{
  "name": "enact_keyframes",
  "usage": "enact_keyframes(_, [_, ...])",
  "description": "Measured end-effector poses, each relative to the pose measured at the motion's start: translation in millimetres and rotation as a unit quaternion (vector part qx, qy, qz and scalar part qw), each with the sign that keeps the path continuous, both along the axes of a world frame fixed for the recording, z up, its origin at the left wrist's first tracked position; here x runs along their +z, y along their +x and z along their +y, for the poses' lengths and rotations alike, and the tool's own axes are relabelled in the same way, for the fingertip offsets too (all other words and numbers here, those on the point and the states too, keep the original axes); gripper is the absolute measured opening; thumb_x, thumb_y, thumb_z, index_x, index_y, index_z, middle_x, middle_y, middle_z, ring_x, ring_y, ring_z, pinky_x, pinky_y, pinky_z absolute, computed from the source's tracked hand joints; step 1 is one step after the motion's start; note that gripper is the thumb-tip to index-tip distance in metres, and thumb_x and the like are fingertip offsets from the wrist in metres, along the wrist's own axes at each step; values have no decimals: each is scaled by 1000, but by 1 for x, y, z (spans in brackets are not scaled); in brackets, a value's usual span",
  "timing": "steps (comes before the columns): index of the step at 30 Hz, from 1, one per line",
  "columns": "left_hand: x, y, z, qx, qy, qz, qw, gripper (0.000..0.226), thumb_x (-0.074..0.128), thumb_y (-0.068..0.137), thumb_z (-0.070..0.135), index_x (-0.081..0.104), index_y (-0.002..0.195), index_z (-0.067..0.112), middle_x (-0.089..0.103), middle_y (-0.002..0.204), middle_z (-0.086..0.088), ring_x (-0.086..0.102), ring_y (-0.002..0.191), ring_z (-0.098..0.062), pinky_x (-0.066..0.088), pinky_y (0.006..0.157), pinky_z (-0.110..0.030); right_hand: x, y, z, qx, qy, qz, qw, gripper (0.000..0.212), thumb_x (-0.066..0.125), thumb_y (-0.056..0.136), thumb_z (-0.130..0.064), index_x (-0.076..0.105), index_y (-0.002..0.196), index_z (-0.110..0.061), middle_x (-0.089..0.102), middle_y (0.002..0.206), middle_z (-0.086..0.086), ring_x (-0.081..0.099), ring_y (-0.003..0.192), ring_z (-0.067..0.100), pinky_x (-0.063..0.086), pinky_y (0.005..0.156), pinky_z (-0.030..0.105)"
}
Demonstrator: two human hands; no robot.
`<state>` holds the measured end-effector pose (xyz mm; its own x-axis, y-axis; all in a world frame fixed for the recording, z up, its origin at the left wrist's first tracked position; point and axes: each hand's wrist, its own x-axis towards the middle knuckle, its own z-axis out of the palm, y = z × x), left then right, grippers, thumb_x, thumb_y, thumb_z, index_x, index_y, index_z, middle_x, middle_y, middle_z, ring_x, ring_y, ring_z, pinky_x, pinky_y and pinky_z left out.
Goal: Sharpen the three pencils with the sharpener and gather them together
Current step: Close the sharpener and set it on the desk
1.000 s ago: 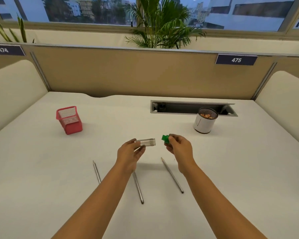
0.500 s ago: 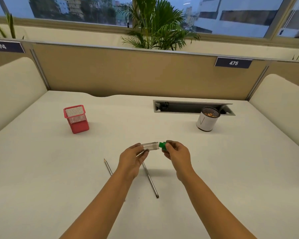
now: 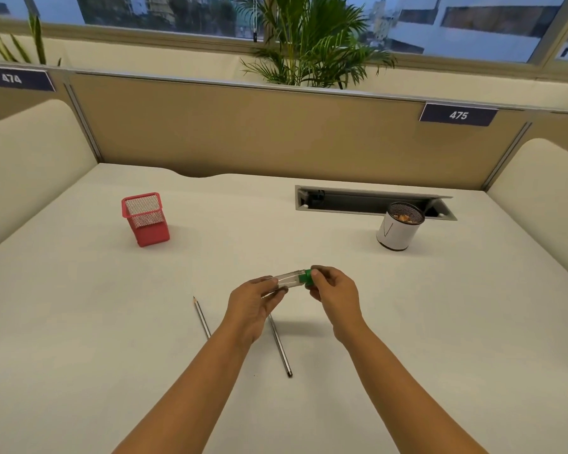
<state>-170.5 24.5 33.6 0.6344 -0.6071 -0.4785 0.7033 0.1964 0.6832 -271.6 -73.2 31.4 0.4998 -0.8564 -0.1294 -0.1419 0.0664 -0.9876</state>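
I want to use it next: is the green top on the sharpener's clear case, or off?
On. The green top sits flush against the clear case, no gap visible.

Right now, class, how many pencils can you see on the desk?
2: one pencil left of the left forearm, another pencil between the forearms. A third may be hidden under the arms.

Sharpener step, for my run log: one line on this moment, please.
left hand: holds clear plastic sharpener case | right hand: pinches green sharpener cap at case end | two grey pencils visible on white desk
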Motion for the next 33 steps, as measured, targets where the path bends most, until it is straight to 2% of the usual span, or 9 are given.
enact_keyframes(5, [3,-1,-4,14,21,-40,999,17,57,81,-13,57,97,-10,61,89,-22,64,75,-32,60,66,-26,-2,-1,-7,22,4,-13,1000,23,53,93,-15,62,112,-7,68,98,10,67,82,20,56,77,25])
enact_keyframes(10, [4,-1,-9,19,45,-69,996,11,60,79,-13,58,88,-6,61,84,-20,65,75,-32,59,68,-25,-6,-1,-14,26,8,-31,999,21,53,93,-15,62,110,-7,68,104,14,69,85,22,57,75,24])
enact_keyframes(14, [4,-4,-13,17,48,-78,996,11,60,80,-12,58,88,-6,62,83,-19,65,75,-31,58,70,-26,-8,-1,-19,45,13,-40,998,18,53,93,-14,62,108,-9,67,106,14,69,88,24,58,72,21])
enact_keyframes(21, [2,-15,-20,19,63,-122,990,16,64,77,-12,58,89,-3,65,85,-17,67,81,-30,59,75,-26,-10,-1,-32,56,28,-38,997,18,54,93,-17,64,106,-8,68,99,11,69,77,16,58,72,24])
enact_keyframes(24, [-2,-20,-21,3,75,-139,988,18,66,75,-12,58,89,-4,66,86,-18,68,81,-32,59,74,-26,-9,-3,-36,72,21,-40,996,17,55,92,-18,66,101,-10,70,95,11,70,79,22,57,72,26])
enact_keyframes(27, [-1,-25,-21,-61,93,-130,985,21,66,77,-6,62,98,-4,70,88,-18,70,79,-30,59,74,-28,-5,-4,-34,96,-46,-3,994,17,55,92,-22,70,94,-16,71,85,1,68,80,21,57,78,32])
enact_keyframes(29, [1,-29,-22,-109,94,-109,984,21,63,81,-1,65,102,-3,73,80,-12,71,73,-24,59,72,-30,-3,-4,-28,143,-104,41,983,24,49,94,-20,67,111,-17,66,96,-6,63,92,14,52,88,29])
enact_keyframes(31, [2,-28,-23,-109,87,-85,987,19,61,83,1,65,101,-4,72,70,-8,70,62,-17,57,72,-31,-4,-7,-23,232,-122,51,964,46,47,91,-12,45,136,-22,51,121,-12,50,114,8,42,100,25])
enact_keyframes(33, [2,-20,-22,-105,89,-77,988,18,61,84,4,65,99,-3,73,74,-8,70,65,-17,57,73,-32,-7,-11,-24,315,-159,81,932,71,54,84,-13,23,146,-28,34,136,-18,34,129,3,31,105,22])
